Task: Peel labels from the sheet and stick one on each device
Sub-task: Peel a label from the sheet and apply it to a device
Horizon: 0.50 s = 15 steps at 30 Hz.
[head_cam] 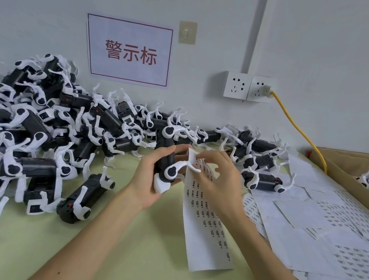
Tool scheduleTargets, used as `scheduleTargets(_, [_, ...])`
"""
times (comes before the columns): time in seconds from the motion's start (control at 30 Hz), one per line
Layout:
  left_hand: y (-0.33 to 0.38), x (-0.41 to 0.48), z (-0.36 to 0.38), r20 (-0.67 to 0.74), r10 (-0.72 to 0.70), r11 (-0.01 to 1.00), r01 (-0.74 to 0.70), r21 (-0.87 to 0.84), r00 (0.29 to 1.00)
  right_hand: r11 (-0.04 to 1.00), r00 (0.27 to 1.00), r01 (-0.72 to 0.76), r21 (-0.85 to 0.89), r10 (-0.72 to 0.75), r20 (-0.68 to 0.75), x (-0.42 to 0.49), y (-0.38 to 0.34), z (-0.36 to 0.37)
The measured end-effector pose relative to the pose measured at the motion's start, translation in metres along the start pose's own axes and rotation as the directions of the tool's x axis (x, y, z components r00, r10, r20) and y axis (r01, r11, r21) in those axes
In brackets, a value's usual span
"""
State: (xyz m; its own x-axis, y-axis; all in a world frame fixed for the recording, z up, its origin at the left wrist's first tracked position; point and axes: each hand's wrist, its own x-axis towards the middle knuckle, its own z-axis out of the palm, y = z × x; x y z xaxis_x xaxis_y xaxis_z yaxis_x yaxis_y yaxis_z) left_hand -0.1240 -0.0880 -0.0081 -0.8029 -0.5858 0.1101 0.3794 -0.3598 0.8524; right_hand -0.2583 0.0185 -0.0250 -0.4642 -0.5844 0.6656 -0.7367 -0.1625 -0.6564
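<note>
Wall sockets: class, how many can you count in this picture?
2, side by side on the wall: the left socket is unused; the right socket has the yellow cable plugged in. None seem hidden.

A black-and-white device (166, 158) is being gripped upright by the left hand (147, 177), the dark body being wrapped by curled fingers above a pale green table (137, 263). The top edge of a long label sheet (207, 226) is being pinched by the fingers (208, 158) of the right hand (222, 185), just beside the device. A large pile of similar devices (38, 124) is being kept at the left against the wall. Loose label sheets (331, 231) are being left spread at the right, beside a cardboard box (341, 162) holding more devices. A wall sign (129, 51) with red characters is being displayed above. A yellow cable (298, 129) is being run down from a double socket (247, 87).
</note>
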Motion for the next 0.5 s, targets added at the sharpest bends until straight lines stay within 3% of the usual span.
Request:
scheduleTargets(0.17, [-0.0015,-0.0002,0.0022,0.058,0.016,1.0,-0.016,0.005,0.998,0.997,0.994,-0.074,0.025,0.075,-0.074,0.0027,0.0003,-0.0007])
scheduleTargets(0.3, [-0.0019,-0.0023,0.0044,0.103,-0.027,0.992,0.014,0.124,0.994,0.988,0.982,-0.151,0.044,0.155,-0.109,0.0053,0.0007,-0.003])
scheduleTargets(0.5, [-0.0027,-0.0016,0.0018,0.115,-0.033,0.975,0.007,0.223,0.993,0.989,0.981,-0.142,0.028,0.145,-0.129,0.0038,0.0012,-0.0049])
